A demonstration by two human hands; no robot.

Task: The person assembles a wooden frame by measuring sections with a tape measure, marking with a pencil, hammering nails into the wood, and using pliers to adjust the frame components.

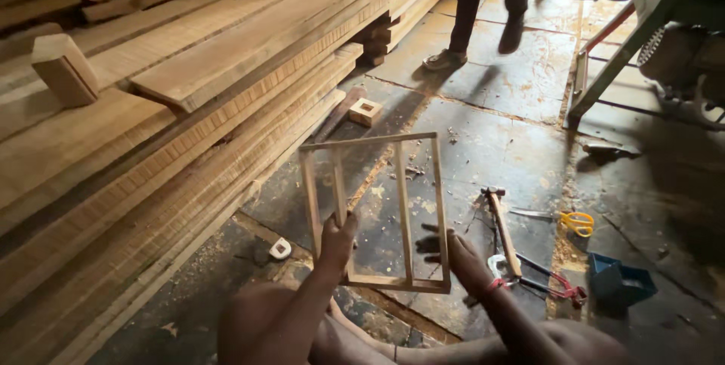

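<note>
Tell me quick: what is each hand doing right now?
Left hand: closed on an inner slat of the wooden frame, holding it up.
Right hand: closed on the frame's right edge near the bottom corner.

Daylight from upper right, bright on stacked planks point(226, 55) and far floor point(529, 48). Near floor dim, right edge in deep shadow. Long shadow behind standing person's legs point(483, 10). Slight motion blur overall; edges bowed.
</note>
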